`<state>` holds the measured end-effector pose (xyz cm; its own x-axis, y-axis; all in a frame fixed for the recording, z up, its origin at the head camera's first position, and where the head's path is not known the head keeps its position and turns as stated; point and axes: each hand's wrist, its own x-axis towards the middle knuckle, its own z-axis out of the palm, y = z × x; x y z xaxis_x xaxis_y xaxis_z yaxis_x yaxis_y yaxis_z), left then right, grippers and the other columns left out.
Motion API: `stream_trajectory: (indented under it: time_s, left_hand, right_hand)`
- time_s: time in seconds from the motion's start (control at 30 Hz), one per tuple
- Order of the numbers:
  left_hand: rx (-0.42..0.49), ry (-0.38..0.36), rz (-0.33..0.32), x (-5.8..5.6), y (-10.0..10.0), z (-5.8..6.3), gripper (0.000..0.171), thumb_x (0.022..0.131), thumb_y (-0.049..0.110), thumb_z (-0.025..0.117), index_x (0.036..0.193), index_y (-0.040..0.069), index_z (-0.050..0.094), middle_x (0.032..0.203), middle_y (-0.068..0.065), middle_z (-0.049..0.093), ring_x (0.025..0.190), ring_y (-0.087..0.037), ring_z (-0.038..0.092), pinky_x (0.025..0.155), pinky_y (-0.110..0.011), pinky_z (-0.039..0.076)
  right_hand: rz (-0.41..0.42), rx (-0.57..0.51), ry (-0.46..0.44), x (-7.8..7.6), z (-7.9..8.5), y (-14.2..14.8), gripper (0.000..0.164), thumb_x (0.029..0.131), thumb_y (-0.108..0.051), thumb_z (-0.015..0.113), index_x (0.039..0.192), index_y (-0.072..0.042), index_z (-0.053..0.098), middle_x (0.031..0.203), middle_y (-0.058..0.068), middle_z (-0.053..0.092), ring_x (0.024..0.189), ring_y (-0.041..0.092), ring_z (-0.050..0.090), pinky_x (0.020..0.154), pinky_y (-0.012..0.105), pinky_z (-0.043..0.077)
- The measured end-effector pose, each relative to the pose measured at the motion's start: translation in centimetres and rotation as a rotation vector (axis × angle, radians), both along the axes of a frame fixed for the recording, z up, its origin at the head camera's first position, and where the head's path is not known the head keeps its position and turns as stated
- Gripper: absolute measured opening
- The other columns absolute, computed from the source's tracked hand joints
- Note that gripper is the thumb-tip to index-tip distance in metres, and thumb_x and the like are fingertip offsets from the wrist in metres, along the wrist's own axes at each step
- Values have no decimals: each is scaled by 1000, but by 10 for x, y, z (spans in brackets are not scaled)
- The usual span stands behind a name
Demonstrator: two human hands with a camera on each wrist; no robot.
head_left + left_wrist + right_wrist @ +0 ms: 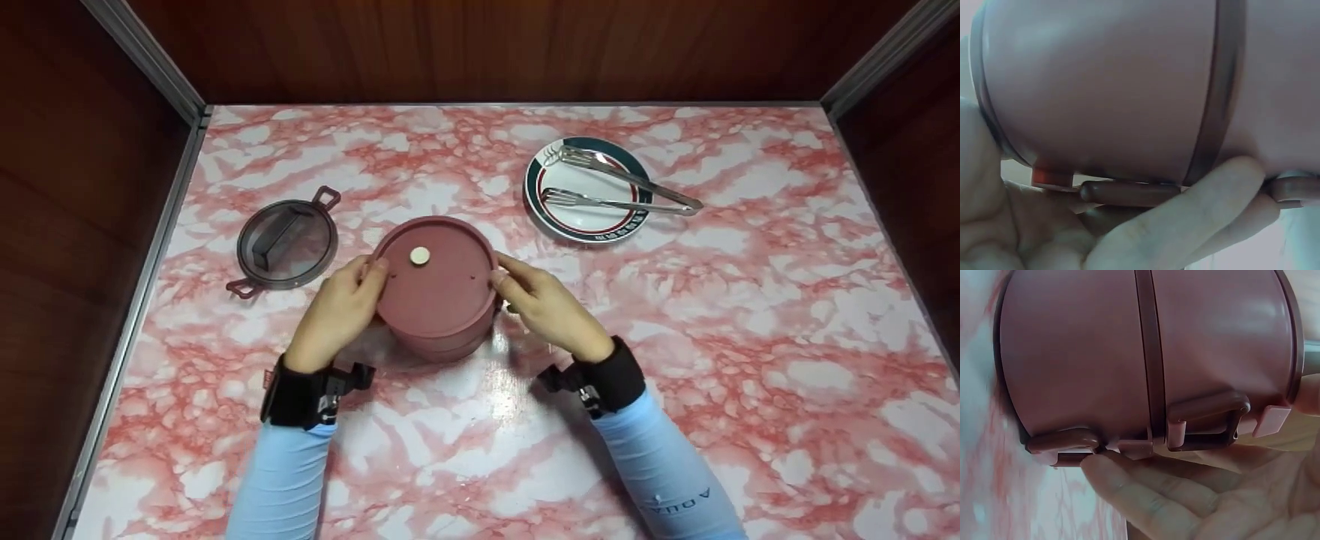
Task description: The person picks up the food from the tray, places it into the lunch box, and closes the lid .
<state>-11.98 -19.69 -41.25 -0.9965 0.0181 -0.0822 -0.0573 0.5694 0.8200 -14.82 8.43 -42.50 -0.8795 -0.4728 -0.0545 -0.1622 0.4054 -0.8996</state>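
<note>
Between my two hands stands a dark red, two-tier pot (439,300) with a flat round top bearing a cream button (420,256). My left hand (339,307) holds its left side, thumb over the top rim. On the opposite side my right hand (551,307) grips it, thumb at the rim. A dark band (1152,354) divides the tiers in the right wrist view, where the right fingers (1145,495) lie beneath the side handles (1207,405). In the left wrist view, the left fingers (1185,219) reach along the wall near a handle (1129,192).
To the left lies a round dish with red side handles and a see-through lid (289,244) with a dark bar grip. At the back right, metal tongs (622,204) lie across a green-rimmed plate (534,202). Wooden panels (510,52) enclose the red-and-white marbled table (750,300).
</note>
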Motion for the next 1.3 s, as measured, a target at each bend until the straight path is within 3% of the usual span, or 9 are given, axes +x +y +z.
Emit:
stream_trajectory:
  time_s: [0.23,0.43,0.7,0.83,1.0,1.1,1.2,1.3]
  left_hand:
    - [51,-7,-30,-5,18,-4,55,106,49,33,118,7,65,110,-13,64,109,-24,57,97,-43,44]
    - [105,-4,-69,-12,41,-4,51,108,46,31,105,7,64,102,-15,63,102,-25,59,96,-43,45]
    - [56,18,-86,-21,69,-3,47,108,45,28,87,11,54,91,-16,57,96,-26,56,87,-42,45]
    - [79,10,-113,-20,72,-4,53,108,48,27,111,11,65,116,-15,64,119,-24,56,102,-40,42]
    - [162,-37,-167,-21,66,-5,52,108,44,28,123,10,65,107,-13,68,102,-24,64,97,-40,46]
    - [210,-64,-199,-22,62,-7,50,109,39,29,136,10,60,113,-10,68,97,-23,65,96,-41,47]
    - [272,-103,-217,-22,62,-7,47,110,35,29,147,13,49,115,-14,67,95,-32,67,90,-46,51]
    - [318,-132,-226,-21,61,-7,47,110,34,29,149,13,46,105,-16,68,85,-40,68,78,-52,55]
  right_hand:
    - [-32,-11,-4,-7,1,23,54,105,-41,45,147,-8,46,127,9,64,109,19,64,96,38,49]
    - [-85,7,-16,-11,3,45,48,106,-32,44,145,-6,49,116,10,67,99,20,66,91,44,52]
    - [-103,-4,-28,-15,9,70,44,106,-29,44,142,-5,53,111,14,68,94,23,67,84,47,55]
    - [-86,14,-41,-18,12,85,49,105,-40,46,139,-6,57,112,11,69,96,20,68,86,48,54]
    - [-24,50,-31,-18,15,97,46,106,-40,44,135,-9,61,114,9,70,99,18,68,88,46,53]
    - [-5,74,-13,-19,14,100,43,108,-36,40,131,-8,63,115,10,70,100,20,68,88,45,53]
    - [2,63,-19,-20,12,100,41,108,-32,40,129,-5,64,115,12,69,100,24,68,86,44,55]
    - [11,47,-12,-20,13,101,41,108,-31,41,131,-6,63,117,12,69,100,24,68,86,42,55]
